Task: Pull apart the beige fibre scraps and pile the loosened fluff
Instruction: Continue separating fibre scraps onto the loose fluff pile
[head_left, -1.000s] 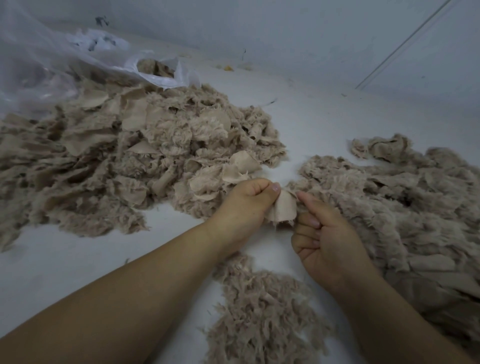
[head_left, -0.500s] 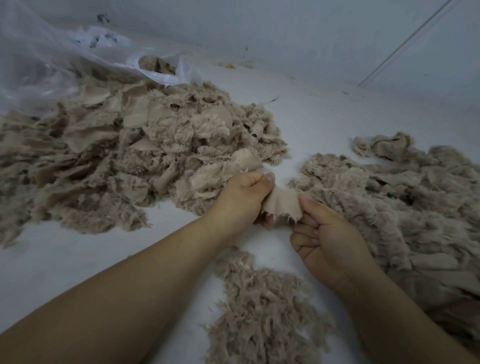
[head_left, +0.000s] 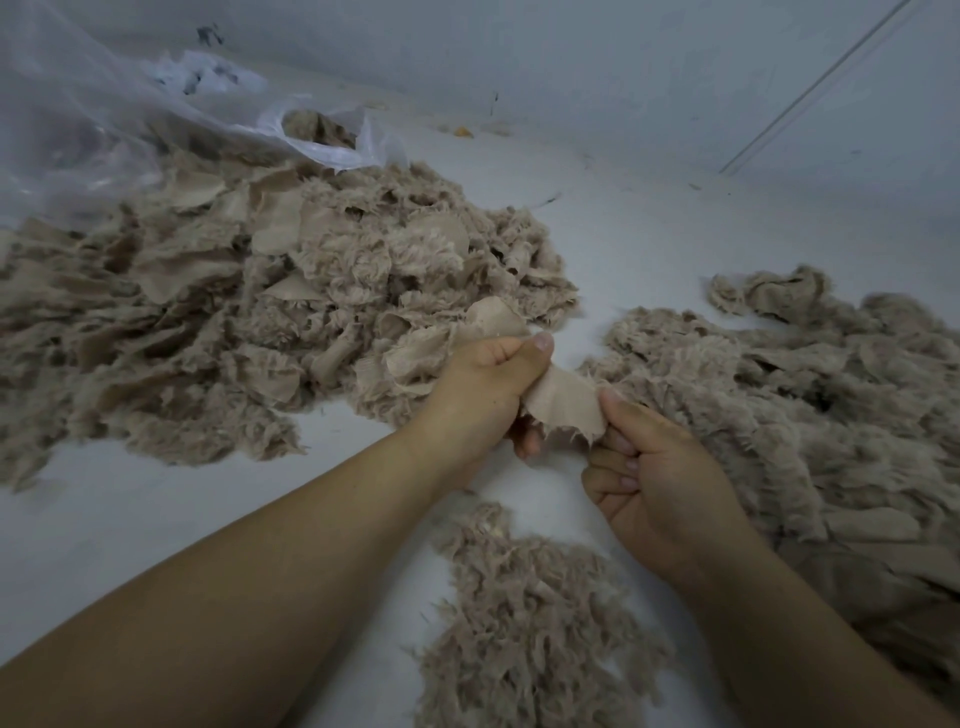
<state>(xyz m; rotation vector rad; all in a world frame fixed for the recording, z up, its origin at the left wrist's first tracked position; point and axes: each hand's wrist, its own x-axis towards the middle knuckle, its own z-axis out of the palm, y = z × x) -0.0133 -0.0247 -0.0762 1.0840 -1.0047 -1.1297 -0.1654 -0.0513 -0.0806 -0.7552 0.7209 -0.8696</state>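
I have one beige scrap (head_left: 566, 402) stretched between both hands, just above the white tabletop (head_left: 649, 234), near the middle of the view. My left hand (head_left: 483, 395) is curled into a fist around the scrap's left end, thumb pressed along the top. My right hand (head_left: 660, 483) pinches the right end between thumb and curled fingers, palm turned up toward me. The scrap's smooth backing faces up, with frayed fibres along its near edge.

To the far left sits the big heap of scraps (head_left: 249, 312), spilling from a clear plastic bag (head_left: 104, 130) at the far left corner. On the right lies another heap of furry pieces (head_left: 789, 395), touching my right hand. Near me, between my forearms, is the small pile of loosened fluff (head_left: 530, 623).
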